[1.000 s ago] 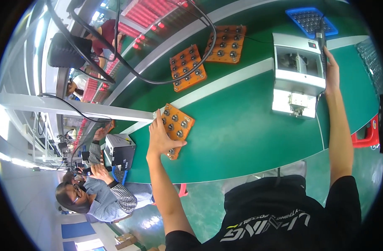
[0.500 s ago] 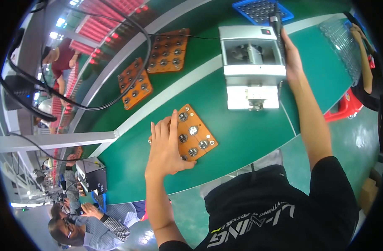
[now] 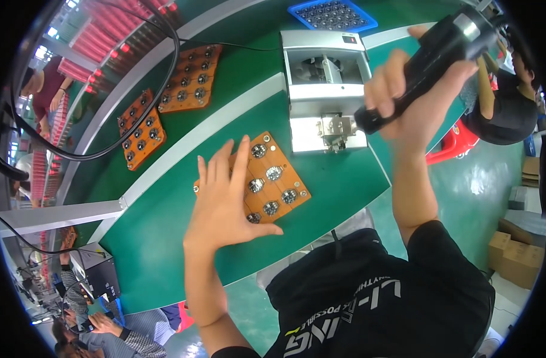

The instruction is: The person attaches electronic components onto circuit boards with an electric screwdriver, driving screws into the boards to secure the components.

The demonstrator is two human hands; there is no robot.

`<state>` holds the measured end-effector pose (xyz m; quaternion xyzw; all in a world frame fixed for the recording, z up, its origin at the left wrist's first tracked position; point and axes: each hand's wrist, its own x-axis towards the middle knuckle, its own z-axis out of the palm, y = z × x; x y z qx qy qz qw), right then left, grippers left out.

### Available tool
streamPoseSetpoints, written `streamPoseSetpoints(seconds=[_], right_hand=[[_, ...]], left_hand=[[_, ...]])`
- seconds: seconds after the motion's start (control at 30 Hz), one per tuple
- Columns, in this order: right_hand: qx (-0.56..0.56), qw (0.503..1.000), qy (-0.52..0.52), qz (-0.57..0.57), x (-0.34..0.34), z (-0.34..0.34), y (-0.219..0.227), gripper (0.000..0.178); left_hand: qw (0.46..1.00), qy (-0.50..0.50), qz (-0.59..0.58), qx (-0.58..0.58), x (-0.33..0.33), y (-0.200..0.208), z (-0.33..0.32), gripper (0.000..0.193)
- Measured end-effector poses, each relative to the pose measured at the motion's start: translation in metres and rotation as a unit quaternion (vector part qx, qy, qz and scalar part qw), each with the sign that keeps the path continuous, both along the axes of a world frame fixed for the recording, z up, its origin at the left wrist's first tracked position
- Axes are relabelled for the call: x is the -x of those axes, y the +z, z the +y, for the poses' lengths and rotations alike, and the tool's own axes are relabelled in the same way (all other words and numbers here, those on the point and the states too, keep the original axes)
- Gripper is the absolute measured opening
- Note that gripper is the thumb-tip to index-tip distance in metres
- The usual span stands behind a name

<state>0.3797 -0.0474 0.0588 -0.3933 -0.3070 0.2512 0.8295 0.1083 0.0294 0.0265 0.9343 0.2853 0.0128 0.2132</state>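
My left hand (image 3: pixel 219 206) lies with spread fingers over the left part of an orange fixture board (image 3: pixel 292 176) on the green table. Round dark metal parts sit in the board's holes; my palm and fingers hide some of them. My right hand (image 3: pixel 425 98) is raised, its fingers wrapped round a black electric screwdriver (image 3: pixel 443 56). The screwdriver slants, its lower left end near the right side of a silver screw feeder (image 3: pixel 326 98). That feeder stands behind and to the right of the board, apart from it.
Two more orange boards (image 3: pixel 192 77) with round parts lie at the back left, beyond a grey rail. A blue tray (image 3: pixel 332 15) of small parts is behind the feeder. Black cables (image 3: pixel 177 53) hang at upper left. Co-workers (image 3: pixel 503 101) are at the right and left.
My right hand has lifted the screwdriver from beside the feeder and brought it nearer, tilting it. My left hand stays at the board, its fingers more spread. The whole view has shifted.
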Motion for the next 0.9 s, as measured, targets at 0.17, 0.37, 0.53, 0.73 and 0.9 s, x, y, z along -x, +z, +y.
streamPoseSetpoints(seconds=[0.17,0.37,0.53,0.73,0.9], right_hand=[[0.027,0.996,0.026,-0.083,0.002,0.004,-0.03,0.088],[0.057,0.99,0.028,-0.125,-0.013,0.015,-0.049,0.082],[0.075,0.993,0.071,-0.064,-0.024,0.021,-0.058,0.075],[-0.004,0.988,0.15,0.047,0.004,0.017,-0.066,0.081],[0.042,0.986,0.163,0.006,0.017,0.004,-0.089,0.082]], left_hand=[[0.952,0.08,-0.293,-0.028,0.021,-0.033,0.04,0.073],[0.944,0.111,-0.298,-0.085,0.014,-0.05,0.028,0.043],[0.972,-0.009,-0.218,-0.093,-0.019,-0.039,0.01,0.035],[0.983,-0.014,-0.16,-0.086,-0.036,-0.033,-0.005,0.033],[0.982,-0.027,-0.166,-0.081,-0.053,-0.032,-0.018,0.032]])
